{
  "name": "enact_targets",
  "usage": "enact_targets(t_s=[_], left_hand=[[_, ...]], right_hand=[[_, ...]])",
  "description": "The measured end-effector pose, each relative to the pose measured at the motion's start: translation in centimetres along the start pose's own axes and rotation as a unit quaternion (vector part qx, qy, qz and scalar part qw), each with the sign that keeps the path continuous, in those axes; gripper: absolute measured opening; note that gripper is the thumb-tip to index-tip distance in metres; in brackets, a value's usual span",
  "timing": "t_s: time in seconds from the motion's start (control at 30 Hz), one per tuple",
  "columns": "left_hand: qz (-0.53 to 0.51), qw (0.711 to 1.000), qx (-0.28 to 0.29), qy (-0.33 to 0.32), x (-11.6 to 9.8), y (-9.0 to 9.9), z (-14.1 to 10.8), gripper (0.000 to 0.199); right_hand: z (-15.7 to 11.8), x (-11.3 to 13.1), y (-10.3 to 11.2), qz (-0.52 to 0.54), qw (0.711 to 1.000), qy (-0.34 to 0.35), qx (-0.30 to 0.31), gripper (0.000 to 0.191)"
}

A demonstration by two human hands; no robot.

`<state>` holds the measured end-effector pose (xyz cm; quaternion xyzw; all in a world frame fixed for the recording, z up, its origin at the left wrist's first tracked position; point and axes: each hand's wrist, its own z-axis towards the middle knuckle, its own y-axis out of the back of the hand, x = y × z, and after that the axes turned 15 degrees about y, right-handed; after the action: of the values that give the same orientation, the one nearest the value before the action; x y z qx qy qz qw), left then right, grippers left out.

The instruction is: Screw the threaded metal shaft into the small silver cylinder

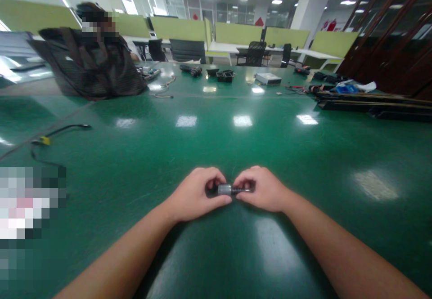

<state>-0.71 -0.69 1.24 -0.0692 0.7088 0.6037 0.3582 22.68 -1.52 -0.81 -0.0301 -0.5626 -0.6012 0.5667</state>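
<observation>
Just above the green tabletop (209,146), in the middle of the head view, I hold a small grey metallic cylinder (224,189) with a thin, dark, ridged shaft pointing right. Its exact kind is too small to tell. My left hand (197,194) grips the cylinder from the left, thumb on the near side and fingers curled on the far side. My right hand (265,189) pinches the shaft close to where it meets the cylinder. The thumbs are nearly touching. Fingers hide part of both ends.
A large dark bag (97,65) stands at the back left, with a person behind it. Along the far side lie a grey box (268,78), small black parts (224,75) and tools. Long black strips (371,103) lie at right, a black cable (69,129) at left.
</observation>
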Motion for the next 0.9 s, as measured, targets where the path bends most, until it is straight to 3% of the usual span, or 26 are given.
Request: enact_targets(t_s=[0.23, 0.53, 0.9], left_hand=[[-0.007, 1.0, 0.006, 0.002, 0.11, -0.07, 0.1, 0.02], [-0.003, 1.0, 0.006, 0.012, 0.2, -0.12, 0.08, 0.02], [-0.005, 1.0, 0.012, 0.008, 0.31, -0.18, 0.09, 0.022]], right_hand=[[-0.05, -0.29, -0.13, -0.026, 0.998, 0.057, 0.007, 0.01], [-0.06, -0.12, 0.01, -0.055, 0.996, 0.06, 0.029, 0.012], [-0.24, -0.47, 0.01, -0.049, 0.996, 0.077, 0.012, 0.011]])
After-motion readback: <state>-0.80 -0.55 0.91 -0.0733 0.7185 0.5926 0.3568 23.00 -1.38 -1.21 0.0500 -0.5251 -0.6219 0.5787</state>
